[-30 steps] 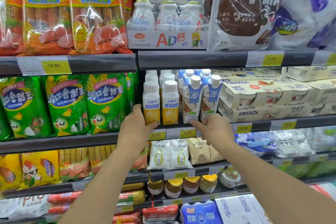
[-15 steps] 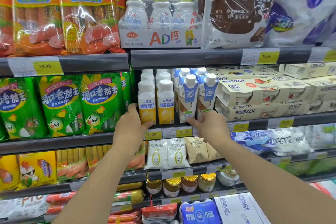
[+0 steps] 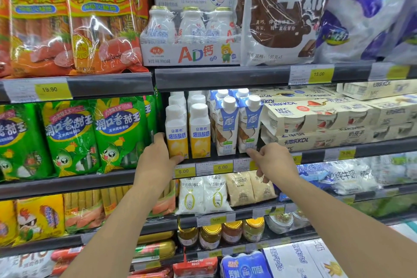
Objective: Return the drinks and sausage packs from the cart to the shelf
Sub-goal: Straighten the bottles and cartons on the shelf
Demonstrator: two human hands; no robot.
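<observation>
Two yellow-and-white yogurt bottles stand side by side at the front of the middle shelf [image 3: 225,161]. My left hand [image 3: 158,158] grips the left yogurt bottle [image 3: 176,133] low down, fingers round its left side and thumb on its front. To their right stand two blue-and-white drink cartons. My right hand [image 3: 272,161] touches the base of the right carton [image 3: 249,124] with a fingertip; its other fingers hang curled and hold nothing. Green sausage packs [image 3: 117,135] hang left of the bottles, orange sausage packs [image 3: 101,18] above them. The cart is out of view.
Cream yogurt multipacks [image 3: 316,119] fill the shelf right of the cartons. An AD milk bottle tray [image 3: 191,52] and large milk bags [image 3: 277,11] sit on the shelf above. Pouches, jars and more sausages occupy the lower shelves.
Both hands stay at the bases of the same bottle and carton. The view has drifted slightly, so the shelf sits a little further left.
</observation>
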